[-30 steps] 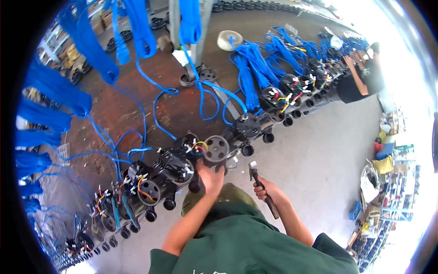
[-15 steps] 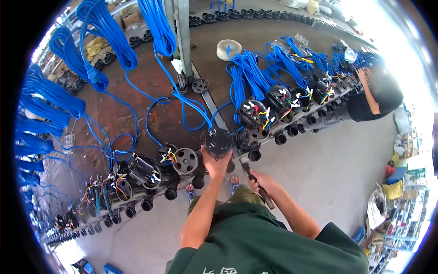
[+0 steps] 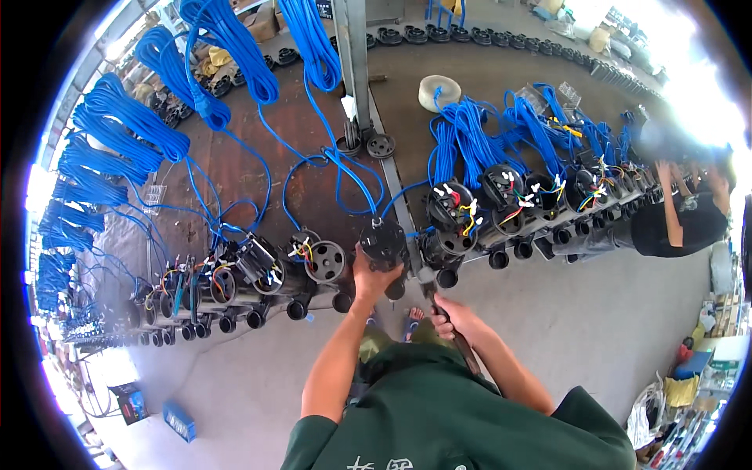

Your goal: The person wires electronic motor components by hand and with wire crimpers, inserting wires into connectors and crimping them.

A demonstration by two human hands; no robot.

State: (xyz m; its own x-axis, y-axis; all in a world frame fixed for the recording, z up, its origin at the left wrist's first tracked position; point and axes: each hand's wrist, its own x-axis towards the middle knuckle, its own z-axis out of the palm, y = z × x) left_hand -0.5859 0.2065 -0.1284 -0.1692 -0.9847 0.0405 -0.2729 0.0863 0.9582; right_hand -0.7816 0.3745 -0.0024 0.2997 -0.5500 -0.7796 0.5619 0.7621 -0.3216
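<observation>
My left hand [image 3: 371,280] is wrapped around the near side of a round black cover [image 3: 383,241] that sits on top of a black cylindrical body. A blue cable [image 3: 359,188] runs into the cover's far edge. In my right hand [image 3: 457,319] is a hammer, gripped by its dark handle [image 3: 468,350]. The hammer's metal head [image 3: 425,275] is just right of the covered body, low beside it; whether they touch I cannot tell. To the left stands a body with a round, holed plate [image 3: 327,262]. On the right, an uncovered motor [image 3: 451,205] shows coloured wires with white connectors.
A row of black motor bodies lines the bench edge on both sides. Blue cable coils [image 3: 305,43] hang at the left; more coils [image 3: 470,137] lie at the right. A metal post [image 3: 354,63] rises beyond. Another person [image 3: 677,211] works at the far right.
The head view has shifted, so the bench appears farther right in the picture. My left hand keeps its hold on the cover; the hammer stays beside it in my right hand.
</observation>
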